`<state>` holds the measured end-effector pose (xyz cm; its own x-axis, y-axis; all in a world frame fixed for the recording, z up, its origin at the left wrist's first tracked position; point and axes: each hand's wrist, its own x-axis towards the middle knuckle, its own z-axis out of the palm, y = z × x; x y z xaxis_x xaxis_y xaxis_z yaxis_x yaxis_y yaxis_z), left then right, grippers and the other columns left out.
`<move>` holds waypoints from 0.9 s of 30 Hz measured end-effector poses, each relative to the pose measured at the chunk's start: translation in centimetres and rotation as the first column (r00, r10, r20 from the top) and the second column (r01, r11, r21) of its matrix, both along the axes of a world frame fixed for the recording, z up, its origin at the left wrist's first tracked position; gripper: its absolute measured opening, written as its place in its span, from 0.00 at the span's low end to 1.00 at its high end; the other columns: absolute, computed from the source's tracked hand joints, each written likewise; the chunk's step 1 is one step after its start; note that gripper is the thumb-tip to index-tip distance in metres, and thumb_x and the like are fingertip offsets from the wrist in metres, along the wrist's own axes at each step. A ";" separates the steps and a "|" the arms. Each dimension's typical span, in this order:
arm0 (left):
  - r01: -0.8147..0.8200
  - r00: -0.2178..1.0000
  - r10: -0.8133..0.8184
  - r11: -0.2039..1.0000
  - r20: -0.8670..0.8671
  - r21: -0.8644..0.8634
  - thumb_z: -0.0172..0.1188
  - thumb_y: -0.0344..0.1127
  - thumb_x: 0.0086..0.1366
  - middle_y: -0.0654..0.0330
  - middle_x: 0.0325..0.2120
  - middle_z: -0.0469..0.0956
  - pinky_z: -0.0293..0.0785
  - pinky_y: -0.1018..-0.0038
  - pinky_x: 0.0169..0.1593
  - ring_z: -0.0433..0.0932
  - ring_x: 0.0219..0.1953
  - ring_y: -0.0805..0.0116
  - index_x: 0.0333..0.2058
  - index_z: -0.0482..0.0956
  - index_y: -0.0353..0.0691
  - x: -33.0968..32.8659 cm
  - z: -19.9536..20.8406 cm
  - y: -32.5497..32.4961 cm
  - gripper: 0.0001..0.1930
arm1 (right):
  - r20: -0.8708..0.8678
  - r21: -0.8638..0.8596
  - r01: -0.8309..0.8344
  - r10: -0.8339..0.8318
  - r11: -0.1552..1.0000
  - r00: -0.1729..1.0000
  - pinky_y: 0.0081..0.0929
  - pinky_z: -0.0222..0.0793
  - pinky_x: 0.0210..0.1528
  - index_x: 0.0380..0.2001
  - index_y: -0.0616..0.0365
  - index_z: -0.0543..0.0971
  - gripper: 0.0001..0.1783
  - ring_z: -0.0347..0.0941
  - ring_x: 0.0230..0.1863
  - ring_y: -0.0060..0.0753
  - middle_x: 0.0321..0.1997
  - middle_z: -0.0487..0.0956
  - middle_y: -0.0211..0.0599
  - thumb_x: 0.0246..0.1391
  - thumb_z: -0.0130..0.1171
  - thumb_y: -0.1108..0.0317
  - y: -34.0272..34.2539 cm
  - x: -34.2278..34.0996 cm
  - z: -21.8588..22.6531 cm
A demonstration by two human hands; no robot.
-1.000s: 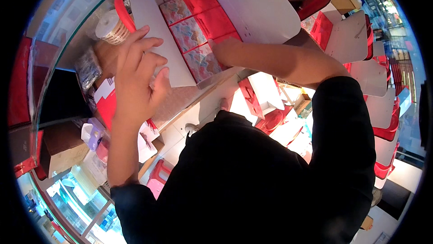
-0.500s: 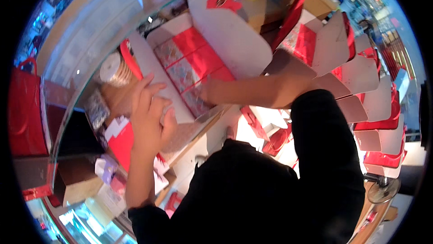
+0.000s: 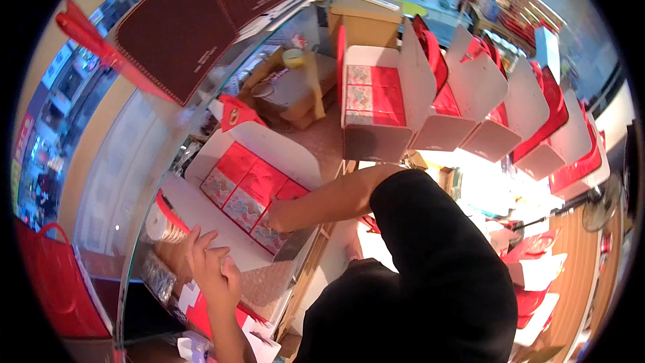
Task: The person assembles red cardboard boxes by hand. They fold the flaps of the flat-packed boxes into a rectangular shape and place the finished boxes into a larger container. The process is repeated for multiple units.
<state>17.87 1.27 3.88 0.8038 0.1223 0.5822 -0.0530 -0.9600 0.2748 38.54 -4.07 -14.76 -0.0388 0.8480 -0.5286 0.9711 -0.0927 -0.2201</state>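
Observation:
An open gift box [image 3: 211,232] with white inner walls and a red handle lies in front of me, its flaps spread. Inside are rows of packets [image 3: 262,178], part plain red and part patterned in pale colours. My right hand [image 3: 285,216] reaches into the near side of the box and rests on the packets; its fingertips are hidden, so I cannot see whether it grips one. Beside the box's left flap, my left hand [image 3: 218,276] is raised with its fingers apart, holding nothing.
Several similar open boxes [image 3: 376,141] stand in a row at the right. Left of my box are a stack of pale discs [image 3: 164,225] and a clear plastic bundle [image 3: 158,277]. A glass edge [image 3: 138,262] runs along the left. A brown carton [image 3: 363,19] stands at the back.
The view has turned, so the row of boxes shows more fully and brown panels appear at the top left. My right hand stays in the box; my left hand stays spread beside it.

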 end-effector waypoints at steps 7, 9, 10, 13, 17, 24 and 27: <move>0.008 1.000 -0.008 1.000 0.004 0.026 0.43 0.39 0.64 0.49 0.45 0.71 0.55 0.51 0.56 0.61 0.58 0.42 0.29 0.69 0.36 0.5 -0.2 -0.3 0.13 | 0.061 0.053 0.160 -0.163 0.986 0.985 0.72 0.48 0.58 0.63 0.40 0.58 0.38 0.66 0.53 0.67 0.43 0.77 0.54 0.47 0.57 0.58 -1.2 -1.0 1.8; 0.005 1.000 -0.005 1.000 0.003 0.022 0.42 0.39 0.65 0.49 0.45 0.71 0.55 0.51 0.56 0.61 0.58 0.42 0.29 0.69 0.36 0.9 -0.4 -0.4 0.13 | 0.061 0.049 0.151 -0.154 0.987 0.986 0.68 0.51 0.56 0.61 0.42 0.60 0.36 0.67 0.51 0.64 0.42 0.77 0.54 0.47 0.57 0.58 -0.7 -0.9 1.7; 0.003 1.000 -0.003 1.000 0.004 0.014 0.42 0.39 0.65 0.49 0.45 0.71 0.55 0.50 0.57 0.61 0.58 0.42 0.29 0.69 0.36 1.0 -0.6 -0.3 0.13 | 0.053 0.039 0.148 -0.150 0.988 0.987 0.66 0.52 0.55 0.60 0.44 0.61 0.34 0.68 0.50 0.62 0.42 0.77 0.53 0.47 0.57 0.58 -0.6 -0.9 1.7; 0.009 1.000 -0.009 0.998 0.005 0.066 0.41 0.39 0.67 0.49 0.46 0.71 0.55 0.51 0.57 0.61 0.58 0.43 0.30 0.69 0.36 1.0 -0.8 -0.1 0.14 | 0.025 0.073 0.152 -0.154 0.986 0.988 0.60 0.56 0.52 0.56 0.47 0.64 0.32 0.70 0.48 0.58 0.40 0.77 0.52 0.47 0.58 0.57 -0.9 -0.9 1.9; -0.013 1.000 0.010 0.991 0.022 0.133 0.39 0.40 0.69 0.50 0.47 0.71 0.55 0.51 0.57 0.61 0.58 0.43 0.30 0.70 0.36 1.2 -0.8 -0.4 0.15 | -0.040 0.113 0.152 -0.148 0.982 0.988 0.52 0.62 0.47 0.52 0.51 0.67 0.28 0.73 0.44 0.52 0.39 0.78 0.51 0.47 0.58 0.57 -0.8 -0.7 2.6; -0.058 0.994 0.064 0.996 0.093 -0.063 0.42 0.44 0.69 0.46 0.62 0.55 0.52 0.56 0.63 0.53 0.64 0.49 0.53 0.66 0.34 0.8 -2.4 -0.4 0.21 | -0.557 0.770 0.525 -0.019 0.363 0.830 0.40 0.68 0.46 0.52 0.56 0.68 0.27 0.73 0.46 0.48 0.42 0.76 0.51 0.48 0.58 0.59 -10.2 -1.6 16.4; -0.067 0.976 0.110 0.973 0.187 -0.223 0.43 0.47 0.68 0.46 0.64 0.48 0.53 0.59 0.64 0.51 0.65 0.50 0.64 0.48 0.38 0.4 -3.0 -1.3 0.31 | -0.455 0.845 0.320 -0.262 -0.429 0.851 0.40 0.67 0.50 0.54 0.60 0.66 0.31 0.73 0.47 0.50 0.44 0.76 0.52 0.50 0.59 0.58 -13.6 -0.3 16.6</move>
<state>18.28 -0.08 0.91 0.6559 0.3269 0.6804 -0.0440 -0.8833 0.4668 38.29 -17.64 1.79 0.4583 0.1035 0.8828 0.8884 -0.0246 -0.4583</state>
